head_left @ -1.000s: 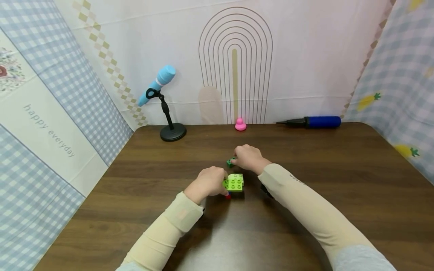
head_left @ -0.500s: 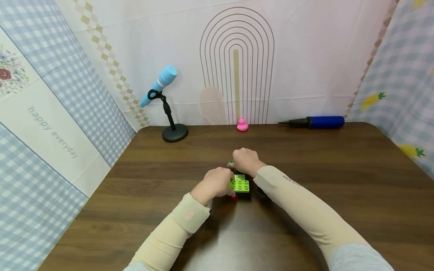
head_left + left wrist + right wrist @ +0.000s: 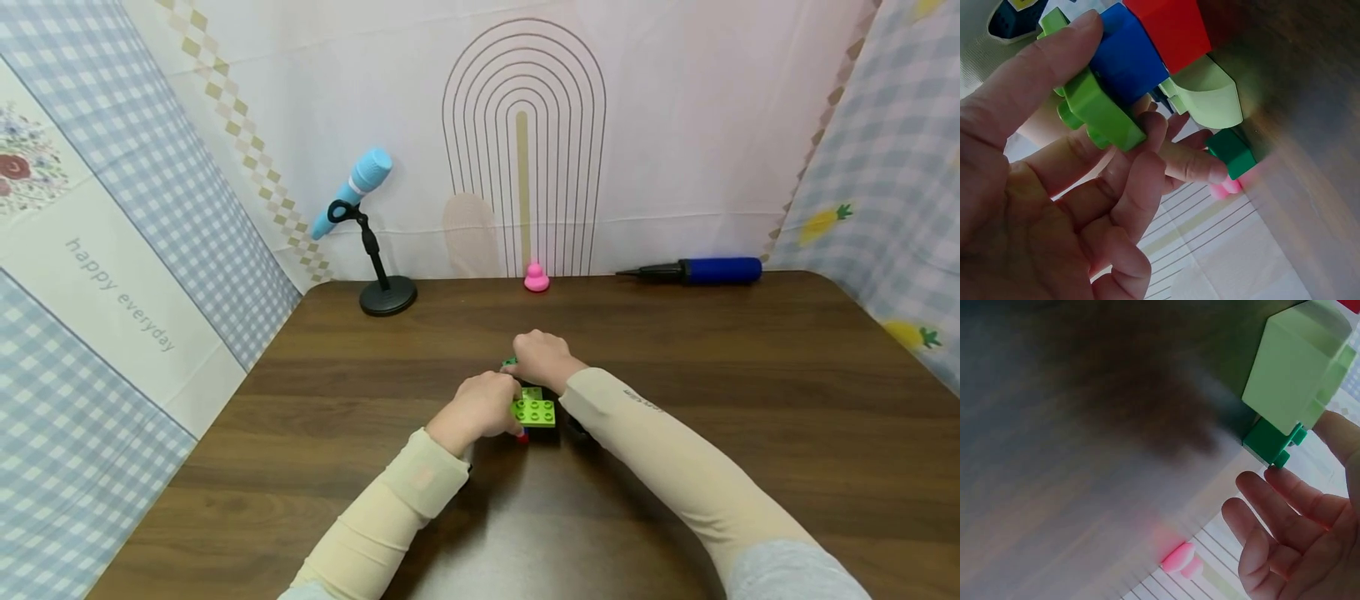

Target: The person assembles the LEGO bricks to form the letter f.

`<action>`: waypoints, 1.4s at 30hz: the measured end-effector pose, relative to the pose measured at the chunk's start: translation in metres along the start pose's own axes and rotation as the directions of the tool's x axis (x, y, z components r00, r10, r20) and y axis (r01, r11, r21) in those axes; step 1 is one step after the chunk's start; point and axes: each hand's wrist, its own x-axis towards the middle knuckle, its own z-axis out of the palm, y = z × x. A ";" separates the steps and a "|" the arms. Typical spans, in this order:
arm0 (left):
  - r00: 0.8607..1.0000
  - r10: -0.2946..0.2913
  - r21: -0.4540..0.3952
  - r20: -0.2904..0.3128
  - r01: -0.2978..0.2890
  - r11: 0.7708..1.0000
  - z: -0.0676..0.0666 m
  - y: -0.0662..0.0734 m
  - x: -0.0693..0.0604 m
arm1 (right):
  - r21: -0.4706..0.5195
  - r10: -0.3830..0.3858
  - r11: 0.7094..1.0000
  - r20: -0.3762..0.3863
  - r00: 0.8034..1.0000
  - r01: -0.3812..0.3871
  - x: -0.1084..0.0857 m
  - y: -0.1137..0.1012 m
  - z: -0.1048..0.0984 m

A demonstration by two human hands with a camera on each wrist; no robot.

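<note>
Head camera: Two hands work close together but apart over a dark wood worktop (image 3: 300, 467), each clamped on a toy brick. The left hand (image 3: 483, 404) grips a lime brick (image 3: 536, 413) between thumb and finger. At its eleven o'clock, the right hand (image 3: 543, 357) pinches a dark green brick (image 3: 1266, 442) low on the worktop. Left wrist camera: a blue brick (image 3: 1125, 59) sits between the lime one and a red brick (image 3: 1172, 31). A pale green block (image 3: 1291, 369) stands just beyond, at the lime brick's twelve o'clock; whether it is joined to the others cannot be told. Farther back, seen from the hands: a light blue microphone (image 3: 367, 172) on a black stand (image 3: 387, 297) at ten o'clock, a pink toy (image 3: 536, 280) at twelve, and a blue-and-black pump (image 3: 693, 270) at two.
</note>
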 end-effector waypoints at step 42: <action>1.000 -0.025 -0.046 0.018 0.026 0.999 -0.001 0.001 0.000 | 0.262 -0.103 0.959 -0.018 0.995 0.104 -0.020 0.027 -0.016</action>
